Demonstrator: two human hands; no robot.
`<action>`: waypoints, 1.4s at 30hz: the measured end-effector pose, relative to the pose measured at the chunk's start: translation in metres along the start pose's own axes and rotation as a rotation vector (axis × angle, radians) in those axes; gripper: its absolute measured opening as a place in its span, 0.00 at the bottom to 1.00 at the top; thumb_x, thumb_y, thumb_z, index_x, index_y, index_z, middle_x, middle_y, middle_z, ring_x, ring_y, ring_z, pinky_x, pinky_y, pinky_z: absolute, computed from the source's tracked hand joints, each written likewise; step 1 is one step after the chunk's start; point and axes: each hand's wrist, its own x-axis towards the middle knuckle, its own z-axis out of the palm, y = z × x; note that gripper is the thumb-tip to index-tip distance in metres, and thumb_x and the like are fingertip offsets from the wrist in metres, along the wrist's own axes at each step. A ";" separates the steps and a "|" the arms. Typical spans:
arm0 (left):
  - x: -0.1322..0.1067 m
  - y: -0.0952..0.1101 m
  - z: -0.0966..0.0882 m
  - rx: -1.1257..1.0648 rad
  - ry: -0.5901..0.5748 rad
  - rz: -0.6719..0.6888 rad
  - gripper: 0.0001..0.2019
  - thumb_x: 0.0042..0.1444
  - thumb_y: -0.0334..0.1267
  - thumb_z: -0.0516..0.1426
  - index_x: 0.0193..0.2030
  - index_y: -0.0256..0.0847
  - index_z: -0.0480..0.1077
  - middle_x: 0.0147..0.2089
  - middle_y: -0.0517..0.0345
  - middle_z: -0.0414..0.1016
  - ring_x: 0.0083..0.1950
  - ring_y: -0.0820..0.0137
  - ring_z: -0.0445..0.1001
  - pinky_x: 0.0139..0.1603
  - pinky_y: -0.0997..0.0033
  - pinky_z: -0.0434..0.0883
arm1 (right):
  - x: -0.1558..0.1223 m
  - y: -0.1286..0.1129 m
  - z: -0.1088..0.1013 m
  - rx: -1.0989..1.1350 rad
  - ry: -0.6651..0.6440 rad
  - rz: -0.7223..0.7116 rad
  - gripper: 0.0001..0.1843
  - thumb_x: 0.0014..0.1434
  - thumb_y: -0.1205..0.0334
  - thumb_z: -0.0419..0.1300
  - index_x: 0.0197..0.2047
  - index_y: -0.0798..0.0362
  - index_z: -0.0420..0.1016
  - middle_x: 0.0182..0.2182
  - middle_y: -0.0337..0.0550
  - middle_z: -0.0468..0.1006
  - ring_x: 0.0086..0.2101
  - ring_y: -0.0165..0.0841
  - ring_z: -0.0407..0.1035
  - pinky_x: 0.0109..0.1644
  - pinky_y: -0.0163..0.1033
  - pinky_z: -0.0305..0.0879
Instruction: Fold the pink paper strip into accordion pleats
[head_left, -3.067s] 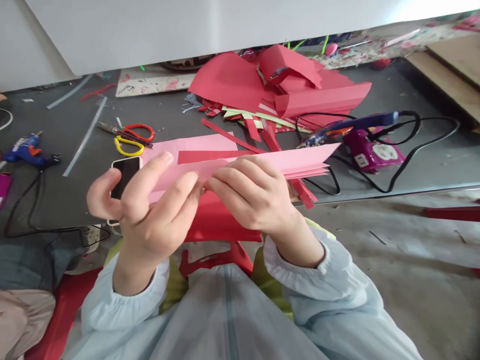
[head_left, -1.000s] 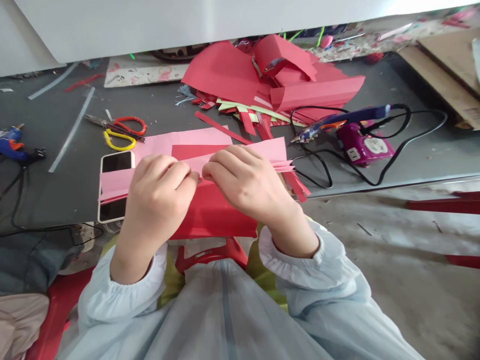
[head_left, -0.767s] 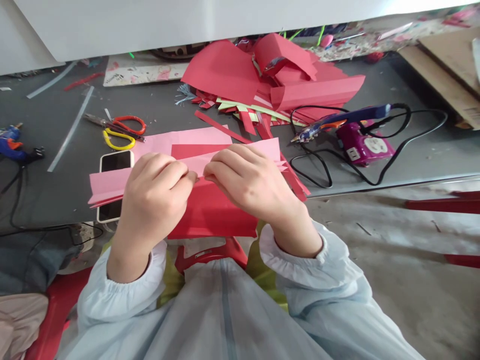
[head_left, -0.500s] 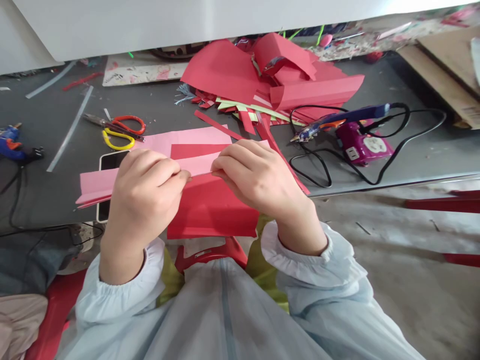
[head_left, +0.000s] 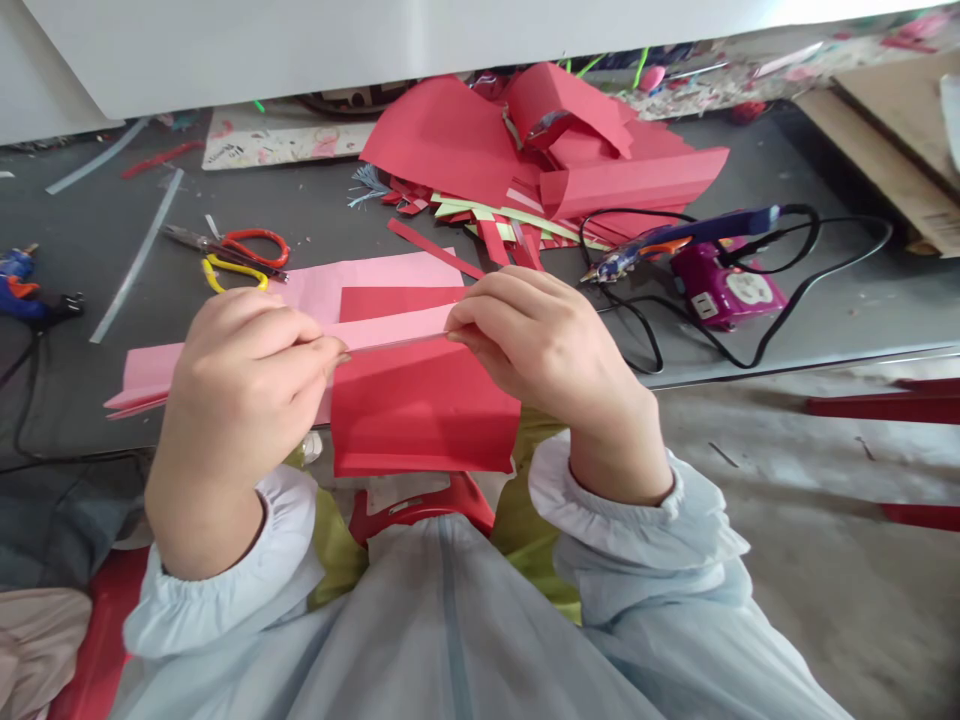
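A folded strip of pink paper [head_left: 394, 328] stretches between my two hands, above the table. My left hand [head_left: 251, 380] pinches it left of the middle, and its layered end sticks out past that hand. Toward the other end, my right hand [head_left: 547, 345] pinches it between thumb and fingers; the tip there is hidden. Under the strip lies a red paper sheet [head_left: 427, 410], its near edge bent over the table's front. Behind my left hand a flat pink sheet [head_left: 375, 272] shows in part. Scissors [head_left: 244, 260] with one red and one yellow handle lie just beyond it.
Red paper sheets and offcuts [head_left: 465, 140] are heaped at the back. A blue glue gun [head_left: 682, 240] rests by a purple power socket box [head_left: 727, 285] with a looping black cable. Another glue gun [head_left: 22, 285] lies far left, near clear glue sticks [head_left: 139, 255]. Cardboard [head_left: 892, 140] stands right.
My hands have moved apart along the pink strip, the left one leftward and the right one slightly rightward. More of the strip shows between them. The phone is now hidden behind my left hand.
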 end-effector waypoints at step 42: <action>0.004 0.013 0.010 -0.001 0.061 -0.011 0.05 0.57 0.30 0.60 0.35 0.47 0.73 0.32 0.61 0.79 0.37 0.65 0.77 0.43 0.57 0.72 | -0.001 -0.001 0.001 0.098 0.086 -0.094 0.09 0.68 0.69 0.51 0.38 0.51 0.69 0.34 0.43 0.75 0.35 0.33 0.66 0.41 0.41 0.67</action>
